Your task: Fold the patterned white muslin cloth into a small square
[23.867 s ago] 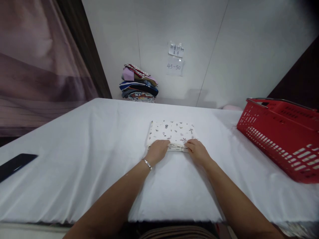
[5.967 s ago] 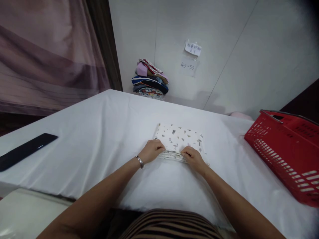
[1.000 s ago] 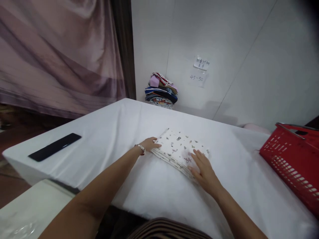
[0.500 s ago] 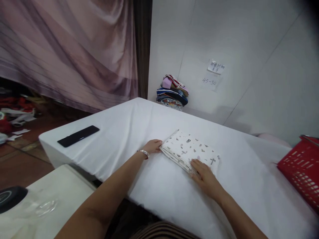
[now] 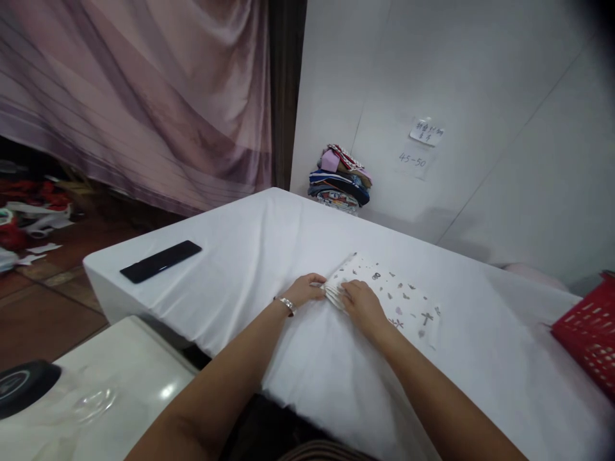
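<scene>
A folded white cloth (image 5: 406, 299) with a small grey-brown print lies flat on the white-covered table, its layered edge towards me. My left hand (image 5: 309, 289), with a silver bracelet at the wrist, pinches the cloth's left corner between thumb and fingers. Close beside it, my right hand (image 5: 364, 306) is bent over the near edge, its fingers closed on the layers near that same corner. The thumb of my right hand is mostly hidden. The right half of the cloth lies untouched.
A long black flat object (image 5: 161, 261) lies on the table (image 5: 230, 256) at left. Folded fabrics (image 5: 340, 179) are stacked against the wall beyond the far edge. A red basket (image 5: 589, 333) stands at right. A white surface (image 5: 129, 378) with a round black object (image 5: 26, 387) is at lower left.
My right hand has slid left along the cloth's near edge, from its middle to beside my left hand, and its fingers have closed. My left hand stays at the corner. The view has shifted slightly.
</scene>
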Motion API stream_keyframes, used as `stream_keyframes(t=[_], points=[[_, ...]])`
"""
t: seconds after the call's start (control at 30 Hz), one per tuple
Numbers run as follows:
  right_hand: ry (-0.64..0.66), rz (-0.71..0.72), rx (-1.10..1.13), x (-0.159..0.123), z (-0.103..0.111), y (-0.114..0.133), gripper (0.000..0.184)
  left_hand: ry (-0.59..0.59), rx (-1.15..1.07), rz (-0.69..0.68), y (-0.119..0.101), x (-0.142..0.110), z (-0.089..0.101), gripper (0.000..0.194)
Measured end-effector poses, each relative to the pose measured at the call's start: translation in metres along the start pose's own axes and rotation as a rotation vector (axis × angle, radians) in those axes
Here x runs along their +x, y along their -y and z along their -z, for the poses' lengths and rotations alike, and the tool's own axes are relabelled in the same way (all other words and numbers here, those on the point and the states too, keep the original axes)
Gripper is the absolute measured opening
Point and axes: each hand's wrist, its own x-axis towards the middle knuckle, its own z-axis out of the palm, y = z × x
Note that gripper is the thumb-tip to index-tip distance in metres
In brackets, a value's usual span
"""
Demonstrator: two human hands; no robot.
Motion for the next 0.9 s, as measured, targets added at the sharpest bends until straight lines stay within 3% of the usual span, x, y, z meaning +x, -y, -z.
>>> stream_keyframes(t=[0.2,0.47,0.7,0.9], points=[[0.007,-0.008,-0.036,0.004,-0.014,-0.002,0.023,-0.030,0.054,-0.044,0.003,0.002,-0.005,0.031],[-0.002,-0.042,-0.053,0.006,-0.018,0.000,0.020,-0.092,0.213,-0.112,0.003,-0.002,-0.013,0.026],[-0.022,-0.030,-0.049,0.005,-0.021,0.001,0.020,-0.188,0.644,-0.395,-0.002,-0.005,-0.015,0.010],[0.035,-0.039,-0.075,0.005,-0.018,0.002,0.019,-0.181,0.663,-0.371,-0.002,-0.004,-0.016,0.008]])
